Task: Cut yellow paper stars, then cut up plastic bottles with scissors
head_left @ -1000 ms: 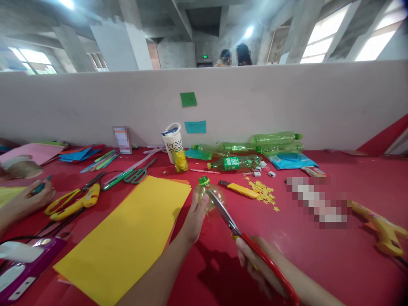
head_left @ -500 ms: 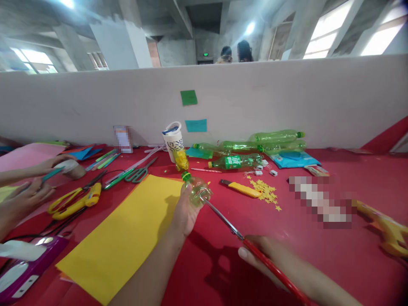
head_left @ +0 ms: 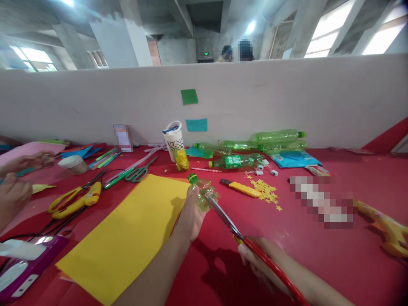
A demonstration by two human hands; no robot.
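Observation:
My left hand (head_left: 193, 214) is closed around the cut-off top of a green plastic bottle (head_left: 205, 191), its green cap pointing up and to the left. My right hand (head_left: 259, 250) grips a pair of red-handled scissors (head_left: 228, 221). Their blades reach up to the left, with the tips at the cut edge of the bottle piece. Whether the tips are inside the piece or against its wall I cannot tell. Beneath my left forearm lies a yellow sheet of paper (head_left: 127, 238).
A yellow utility knife (head_left: 244, 189) lies beside yellow paper stars (head_left: 267, 191). Behind are green bottles (head_left: 277, 136) and a white cup (head_left: 174, 142). Yellow scissors (head_left: 65, 199), a purple power strip (head_left: 41, 263) and a co-worker's hands (head_left: 15, 187) are at left, a yellow glue gun (head_left: 382, 225) at right.
My left hand and the bottle piece have shifted slightly right. The scissor blades have opened a little. At left, the co-worker's hands have moved away from the pale cup.

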